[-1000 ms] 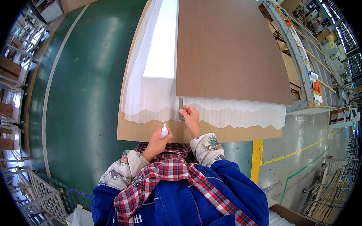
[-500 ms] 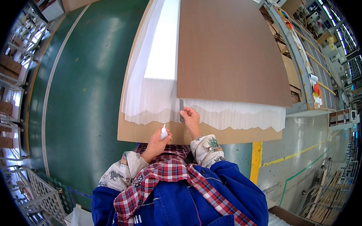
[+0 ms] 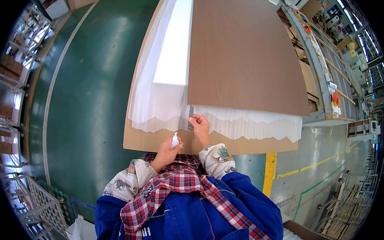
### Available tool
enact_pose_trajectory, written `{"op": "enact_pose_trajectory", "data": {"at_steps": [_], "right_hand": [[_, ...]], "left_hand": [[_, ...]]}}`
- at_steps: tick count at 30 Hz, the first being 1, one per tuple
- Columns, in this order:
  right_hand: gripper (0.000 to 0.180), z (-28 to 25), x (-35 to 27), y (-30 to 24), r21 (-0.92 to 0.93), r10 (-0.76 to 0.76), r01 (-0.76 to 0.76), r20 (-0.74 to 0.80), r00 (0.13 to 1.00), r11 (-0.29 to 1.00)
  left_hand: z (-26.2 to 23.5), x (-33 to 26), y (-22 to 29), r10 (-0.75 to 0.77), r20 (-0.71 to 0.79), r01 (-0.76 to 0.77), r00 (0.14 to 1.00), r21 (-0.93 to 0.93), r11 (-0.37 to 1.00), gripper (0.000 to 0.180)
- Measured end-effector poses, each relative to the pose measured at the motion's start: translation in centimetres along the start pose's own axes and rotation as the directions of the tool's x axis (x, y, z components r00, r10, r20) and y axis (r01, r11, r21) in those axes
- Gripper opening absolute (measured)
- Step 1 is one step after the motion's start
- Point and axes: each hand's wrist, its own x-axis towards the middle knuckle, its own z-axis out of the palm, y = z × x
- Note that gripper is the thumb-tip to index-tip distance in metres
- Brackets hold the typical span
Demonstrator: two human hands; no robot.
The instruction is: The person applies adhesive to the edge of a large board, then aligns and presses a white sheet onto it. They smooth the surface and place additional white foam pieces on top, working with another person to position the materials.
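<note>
A brown wood-look panel (image 3: 246, 53) lies on white foam sheeting (image 3: 251, 124), with a cardboard sheet (image 3: 135, 140) beneath. Left of it a white panel (image 3: 172, 59) shows under the foam. My right hand (image 3: 201, 127) pinches a flat grey strip (image 3: 191, 112), whose far end is at the brown panel's near left corner; I cannot tell if they touch. Close to my body, my left hand (image 3: 169, 152) is wrapped round a small white bottle (image 3: 175, 140) with a narrow tip pointing up. The bottle is apart from the panels.
A workbench frame (image 3: 316, 69) with cardboard pieces stands along the right side of the panels. Green floor (image 3: 85, 111) with a white line stretches to the left, bordered by racks (image 3: 10, 103). A wire cage (image 3: 346, 208) of wood strips stands at lower right.
My right hand has shifted slightly left and toward me with the grey strip. The left hand and bottle look almost unchanged.
</note>
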Motion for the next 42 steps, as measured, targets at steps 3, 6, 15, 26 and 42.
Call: {"op": "enact_pose_trajectory", "data": {"at_steps": [3,6,15,26,42], "right_hand": [[0.018,0.5,-0.1,0.0,0.025,0.005,-0.005,-0.017,1.0,1.0],[0.018,0.9,-0.2,0.1,0.062,0.01,-0.008,-0.025,1.0,0.998],[0.022,1.4,-0.7,-0.8,0.187,0.044,-0.043,-0.001,0.999,0.981],[0.019,0.3,0.0,-1.9,0.236,0.156,-0.169,0.074,0.985,0.957],[0.016,-1.0,0.5,-0.5,0.096,0.057,-0.065,0.083,0.995,0.993]], "left_hand": [[0.2,0.0,0.0,-0.002,-0.003,0.002,1.0,0.007,1.0,0.019],[0.2,0.1,-0.2,0.001,-0.001,-0.001,1.0,0.001,1.0,0.019],[-0.1,0.8,-0.4,0.002,-0.01,-0.002,1.0,0.002,1.0,0.019],[-0.7,3.6,-0.5,0.039,-0.087,-0.018,0.995,0.228,0.974,0.021],[-1.2,8.7,-1.4,0.145,-0.107,-0.08,0.984,0.461,0.884,0.028]]}}
